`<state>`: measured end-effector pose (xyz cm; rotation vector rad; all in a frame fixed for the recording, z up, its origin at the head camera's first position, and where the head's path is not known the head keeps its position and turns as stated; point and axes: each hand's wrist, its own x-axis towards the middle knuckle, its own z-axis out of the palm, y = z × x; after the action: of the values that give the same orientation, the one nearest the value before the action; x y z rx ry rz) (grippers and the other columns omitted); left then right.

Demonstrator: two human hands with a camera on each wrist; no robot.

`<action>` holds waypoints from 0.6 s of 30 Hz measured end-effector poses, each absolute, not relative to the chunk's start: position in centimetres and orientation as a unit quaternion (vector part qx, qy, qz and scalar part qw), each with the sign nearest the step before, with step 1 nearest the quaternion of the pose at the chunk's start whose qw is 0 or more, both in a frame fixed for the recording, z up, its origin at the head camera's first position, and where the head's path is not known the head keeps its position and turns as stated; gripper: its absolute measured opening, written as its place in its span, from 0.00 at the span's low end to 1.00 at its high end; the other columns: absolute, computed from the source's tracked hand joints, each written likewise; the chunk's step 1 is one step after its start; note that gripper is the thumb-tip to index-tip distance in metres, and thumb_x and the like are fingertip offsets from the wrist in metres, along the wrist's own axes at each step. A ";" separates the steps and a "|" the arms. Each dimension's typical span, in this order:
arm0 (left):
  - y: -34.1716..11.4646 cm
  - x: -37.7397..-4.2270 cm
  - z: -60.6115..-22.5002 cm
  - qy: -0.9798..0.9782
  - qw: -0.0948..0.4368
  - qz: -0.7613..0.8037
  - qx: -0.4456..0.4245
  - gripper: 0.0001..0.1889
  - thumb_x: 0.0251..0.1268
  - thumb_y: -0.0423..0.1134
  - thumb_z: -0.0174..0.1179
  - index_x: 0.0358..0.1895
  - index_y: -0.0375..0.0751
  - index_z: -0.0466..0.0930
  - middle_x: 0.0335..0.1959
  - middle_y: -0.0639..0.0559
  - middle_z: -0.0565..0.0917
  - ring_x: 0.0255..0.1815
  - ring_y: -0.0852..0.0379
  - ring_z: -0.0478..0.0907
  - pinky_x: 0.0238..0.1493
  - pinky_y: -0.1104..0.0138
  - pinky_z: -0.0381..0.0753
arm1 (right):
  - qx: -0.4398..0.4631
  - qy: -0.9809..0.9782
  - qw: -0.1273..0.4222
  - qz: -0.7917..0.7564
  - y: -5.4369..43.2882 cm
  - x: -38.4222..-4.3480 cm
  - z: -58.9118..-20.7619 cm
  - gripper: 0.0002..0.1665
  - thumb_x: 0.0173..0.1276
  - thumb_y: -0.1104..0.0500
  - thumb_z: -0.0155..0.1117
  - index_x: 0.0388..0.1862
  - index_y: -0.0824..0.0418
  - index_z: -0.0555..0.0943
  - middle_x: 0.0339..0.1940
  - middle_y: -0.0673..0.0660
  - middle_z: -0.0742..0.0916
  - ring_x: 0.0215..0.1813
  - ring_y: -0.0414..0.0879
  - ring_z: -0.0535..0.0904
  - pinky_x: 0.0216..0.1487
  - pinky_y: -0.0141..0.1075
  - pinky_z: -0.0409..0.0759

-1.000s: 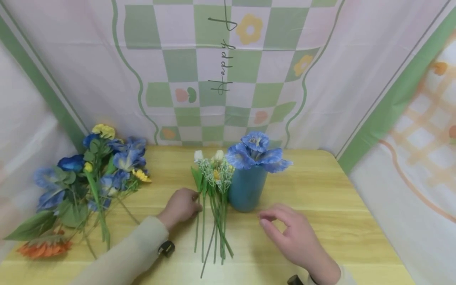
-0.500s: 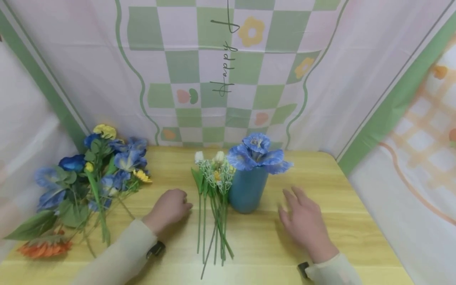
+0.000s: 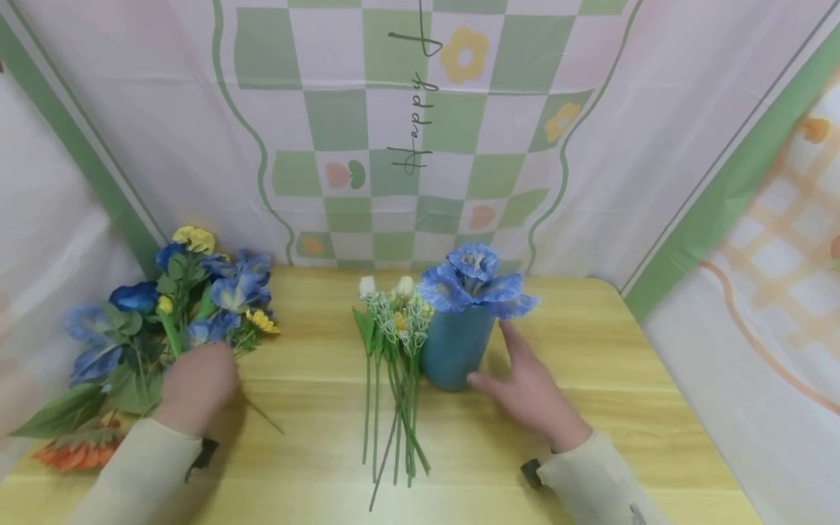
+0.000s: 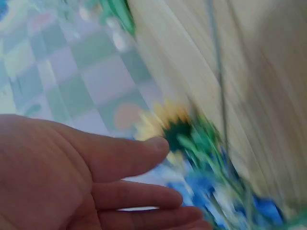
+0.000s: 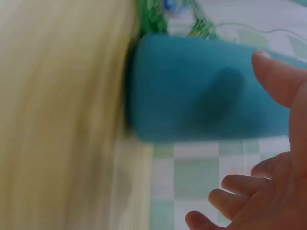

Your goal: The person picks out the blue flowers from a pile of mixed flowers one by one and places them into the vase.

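Wooden table [image 3: 315, 467]; left hand [image 3: 202, 383] by flowers [image 3: 238, 292], fingers [image 4: 139, 195] visible left-wrist view only.

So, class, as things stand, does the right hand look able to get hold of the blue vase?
Probably yes: the open right hand is right beside the vase, with nothing visible between them. The pale flower heads are on the vase's other side.

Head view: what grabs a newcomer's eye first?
Likely the blue flowers in the teal vase, standing right of centre on the wooden table. Next, the crowded flower pile at the left, with an orange bloom at its near end. Between vase and pile lies a pale bunch with long green stems.
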<state>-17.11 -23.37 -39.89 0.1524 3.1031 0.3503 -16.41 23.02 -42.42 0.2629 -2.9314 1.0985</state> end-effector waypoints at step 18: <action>-27.2 -18.7 -40.4 0.985 0.096 0.132 -0.047 0.13 0.66 0.26 0.41 0.34 0.24 0.77 0.28 0.29 0.79 0.28 0.31 0.78 0.23 0.44 0.78 | 0.081 -0.900 0.030 0.427 20.0 -17.8 -42.1 0.57 0.64 0.35 0.67 0.75 0.69 0.55 0.70 0.72 0.70 0.69 0.66 0.67 0.65 0.60 0.68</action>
<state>-18.66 -27.24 -40.41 -0.1402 2.9196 0.3911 -17.83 19.95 -42.07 0.2495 -2.7752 1.3158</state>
